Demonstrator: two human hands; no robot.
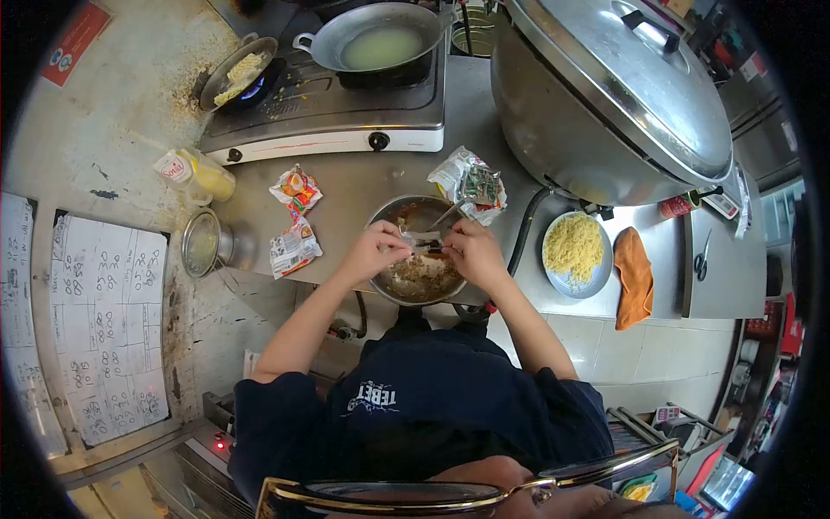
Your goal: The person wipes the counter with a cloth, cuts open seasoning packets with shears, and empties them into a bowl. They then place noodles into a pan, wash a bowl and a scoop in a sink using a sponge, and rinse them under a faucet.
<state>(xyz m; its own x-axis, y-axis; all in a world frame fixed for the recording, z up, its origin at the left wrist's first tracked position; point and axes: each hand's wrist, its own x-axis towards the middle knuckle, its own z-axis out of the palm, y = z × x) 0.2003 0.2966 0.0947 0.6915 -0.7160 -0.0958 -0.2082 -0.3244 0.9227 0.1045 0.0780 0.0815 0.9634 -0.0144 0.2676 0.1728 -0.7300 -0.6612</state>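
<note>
Both hands pinch a small sachet (424, 243) over the metal bowl (421, 251) at the counter's front edge: left hand (378, 251), right hand (471, 253). Best torn low over the bowl, keeping seasoning inside.

Pretty cramped around the metal bowl (421, 259): torn sachets (296, 221) on one side, crumpled wrapper (471, 183) right behind, stove (328, 112) past that. Open counter strip (363, 177) between stove and bowl. Noodle plate (577, 251), orange cloth (635, 277) and big lidded wok (605, 104) blocking the other side, probably no gap there.
</note>
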